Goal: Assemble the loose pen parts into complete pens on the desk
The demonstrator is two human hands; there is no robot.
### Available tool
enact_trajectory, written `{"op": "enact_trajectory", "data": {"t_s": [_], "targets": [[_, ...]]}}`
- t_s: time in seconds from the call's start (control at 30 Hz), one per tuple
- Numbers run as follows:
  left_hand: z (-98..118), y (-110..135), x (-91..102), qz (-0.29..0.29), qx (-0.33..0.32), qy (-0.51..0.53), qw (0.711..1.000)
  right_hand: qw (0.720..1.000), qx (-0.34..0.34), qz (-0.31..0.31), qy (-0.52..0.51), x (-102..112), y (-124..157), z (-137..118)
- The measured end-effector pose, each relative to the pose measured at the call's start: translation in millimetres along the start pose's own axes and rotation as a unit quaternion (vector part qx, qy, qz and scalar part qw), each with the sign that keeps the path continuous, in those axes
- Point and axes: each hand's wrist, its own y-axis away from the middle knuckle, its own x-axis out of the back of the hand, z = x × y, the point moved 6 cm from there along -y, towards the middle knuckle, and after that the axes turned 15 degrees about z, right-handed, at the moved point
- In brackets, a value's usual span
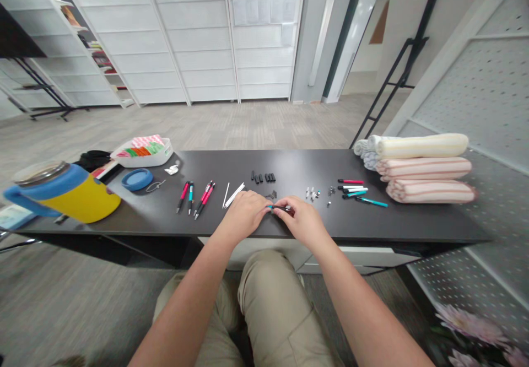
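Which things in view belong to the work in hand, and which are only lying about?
Belong, likely: held pen piece, pens, white sticks, black tubes, small pale pieces, coloured barrels.

Only lying about, likely: yellow-blue mug, blue lid, white basket, rolled cloths.

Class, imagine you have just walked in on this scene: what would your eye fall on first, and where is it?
Probably the big, rounded yellow-and-blue mug at the left end of the dark, flat-topped table. Next might come the stack of rolled cream and pink cloths at the table's right end. Between them, near the front edge, the bare left hand and right hand hold a thin black-and-teal pen part.
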Motion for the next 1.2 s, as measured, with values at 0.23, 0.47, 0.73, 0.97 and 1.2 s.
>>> {"op": "enact_trajectory", "data": {"t_s": [0.23, 0.47, 0.73, 0.97, 1.2], "targets": [[-0.9, -0.2, 0.8, 0.007, 0.013, -0.01, 1.0, 0.999, -0.029, 0.023, -0.021, 4.3, 1.2, 2.6], [1.4, 0.3, 4.5, 0.012, 0.011, -0.002, 1.0, 0.994, -0.088, 0.016, -0.061, 4.8, 1.4, 11.4], [-13.1, 0.8, 3.0, 0.065, 0.048, -0.008, 0.997, 0.952, -0.206, 0.088, -0.211, 16.6, 3.0, 27.4], [-25.3, 3.5, 21.2, 0.172, 0.141, 0.06, 0.973, 0.932, -0.222, 0.095, -0.27, 8.7, 1.6, 29.0], [-34.9, 6.0, 25.8, 0.205, 0.196, 0.097, 0.954, 0.979, -0.12, 0.074, -0.149, 7.3, 0.4, 20.7]]}}
